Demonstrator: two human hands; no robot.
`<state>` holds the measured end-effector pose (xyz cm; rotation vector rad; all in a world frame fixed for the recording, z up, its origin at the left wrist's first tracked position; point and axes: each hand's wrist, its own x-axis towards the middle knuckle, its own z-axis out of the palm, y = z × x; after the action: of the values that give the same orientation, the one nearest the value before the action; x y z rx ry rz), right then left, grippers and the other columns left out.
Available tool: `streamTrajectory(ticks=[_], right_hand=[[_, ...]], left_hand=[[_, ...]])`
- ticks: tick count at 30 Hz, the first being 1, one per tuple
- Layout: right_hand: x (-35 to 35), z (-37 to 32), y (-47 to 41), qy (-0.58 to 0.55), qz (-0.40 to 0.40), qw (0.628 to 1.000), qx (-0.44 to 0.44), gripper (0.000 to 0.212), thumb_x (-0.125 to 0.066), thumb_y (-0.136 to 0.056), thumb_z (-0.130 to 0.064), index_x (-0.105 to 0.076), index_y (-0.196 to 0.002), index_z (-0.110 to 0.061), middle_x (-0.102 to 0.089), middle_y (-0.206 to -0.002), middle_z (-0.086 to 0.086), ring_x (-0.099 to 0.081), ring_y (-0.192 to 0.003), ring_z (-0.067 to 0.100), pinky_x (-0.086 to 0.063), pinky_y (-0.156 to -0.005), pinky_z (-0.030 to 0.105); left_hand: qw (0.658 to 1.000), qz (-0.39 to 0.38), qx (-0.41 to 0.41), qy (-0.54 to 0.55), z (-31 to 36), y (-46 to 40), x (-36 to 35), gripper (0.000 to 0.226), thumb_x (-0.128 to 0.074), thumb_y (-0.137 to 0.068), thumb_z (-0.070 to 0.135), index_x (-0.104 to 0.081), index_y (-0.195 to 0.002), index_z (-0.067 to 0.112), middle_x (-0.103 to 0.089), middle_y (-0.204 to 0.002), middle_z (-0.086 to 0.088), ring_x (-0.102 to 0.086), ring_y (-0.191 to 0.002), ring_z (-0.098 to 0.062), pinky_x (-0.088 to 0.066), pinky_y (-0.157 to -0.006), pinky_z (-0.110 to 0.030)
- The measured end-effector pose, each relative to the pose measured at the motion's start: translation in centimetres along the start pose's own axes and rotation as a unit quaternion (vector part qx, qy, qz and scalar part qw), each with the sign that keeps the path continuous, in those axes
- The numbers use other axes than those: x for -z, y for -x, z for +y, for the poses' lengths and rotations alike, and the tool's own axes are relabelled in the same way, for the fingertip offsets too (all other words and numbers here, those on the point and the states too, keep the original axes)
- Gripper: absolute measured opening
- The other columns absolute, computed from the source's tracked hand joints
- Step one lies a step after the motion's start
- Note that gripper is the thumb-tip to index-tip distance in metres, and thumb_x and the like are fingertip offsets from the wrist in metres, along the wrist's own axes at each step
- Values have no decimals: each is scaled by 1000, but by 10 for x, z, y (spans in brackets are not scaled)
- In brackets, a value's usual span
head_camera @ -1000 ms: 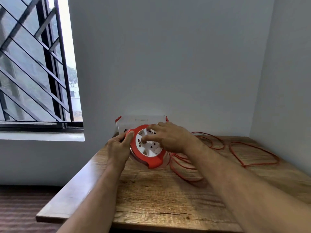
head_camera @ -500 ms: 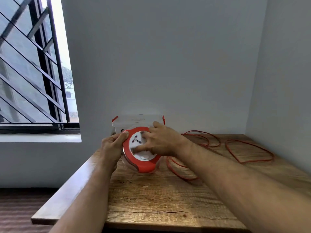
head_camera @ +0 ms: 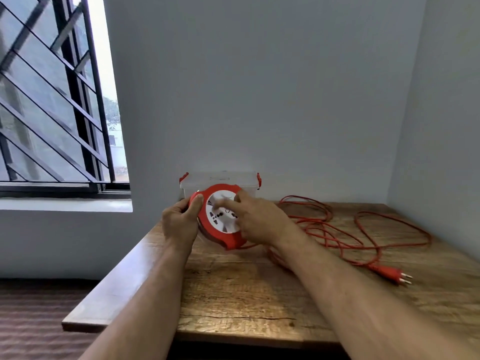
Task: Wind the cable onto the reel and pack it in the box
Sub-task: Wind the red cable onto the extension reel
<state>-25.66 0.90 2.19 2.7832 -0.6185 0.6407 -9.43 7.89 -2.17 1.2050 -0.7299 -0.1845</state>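
Grainy wooden table (head_camera: 233,294), round red reel (head_camera: 220,216), looped cable (head_camera: 363,229)

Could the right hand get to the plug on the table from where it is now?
Probably yes: the plug lies in the open on the table, though the right hand is busy on the reel.

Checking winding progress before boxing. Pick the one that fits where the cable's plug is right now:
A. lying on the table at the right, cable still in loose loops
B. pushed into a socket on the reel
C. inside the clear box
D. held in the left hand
A: the plug lies on the wooden table at the right, with the orange cable sprawled in loose loops behind it, away from both hands.
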Motion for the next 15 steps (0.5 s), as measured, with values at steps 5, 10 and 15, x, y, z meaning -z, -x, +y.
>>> streamTrajectory(ticks=[5,10,15], right_hand=[[16,20,8,179,-38,977,110,70,-39,-95,-10,-21,-148,-52,-40,-140,11,-53,-65,23,-44,-49,33],[25,35,-2,257,-29,914,311,74,-50,-91,-4,-27,-148,-45,-43,-140,10,-56,-61,25,-41,-40,30],[25,33,0,274,-81,912,293,77,-56,-95,-12,-17,-147,-54,-34,-153,7,-37,-43,15,-29,-34,23]], left_hand=[[999,-39,25,30,1,0,4,18,-70,-95,30,-81,-82,23,-77,-68,-1,-75,-61,-19,-59,-59,-27],[992,-117,33,38,6,3,-3,24,-69,-96,22,-81,-77,16,-73,-61,-5,-66,-51,-17,-54,-53,-27],[988,-147,47,31,7,4,-2,32,-68,-96,21,-78,-66,16,-69,-57,-5,-62,-47,-17,-52,-52,-27]])
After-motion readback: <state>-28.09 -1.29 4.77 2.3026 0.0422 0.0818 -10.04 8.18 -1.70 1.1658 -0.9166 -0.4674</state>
